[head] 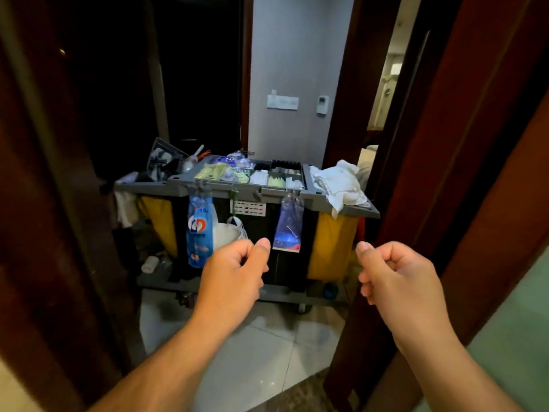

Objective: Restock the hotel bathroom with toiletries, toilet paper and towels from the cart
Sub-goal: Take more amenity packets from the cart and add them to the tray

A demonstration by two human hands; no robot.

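A grey housekeeping cart (350,207) stands just outside the doorway, ahead of me. Its top tray holds several small packets of toiletries (237,173) in compartments. A heap of white towels (341,182) lies on the cart's right end. My left hand (237,269) and my right hand (395,275) are raised in front of the cart, short of it, both with fingers curled and holding nothing. No toilet paper is plainly visible except a white roll (150,264) low on the cart's bottom shelf.
Dark wooden door frames (463,144) close in on both sides. Yellow bags (332,248) hang at each end of the cart; a blue plastic bag (199,230) and a clear pouch (288,230) hang from its front. Pale floor tiles (252,367) lie between me and the cart.
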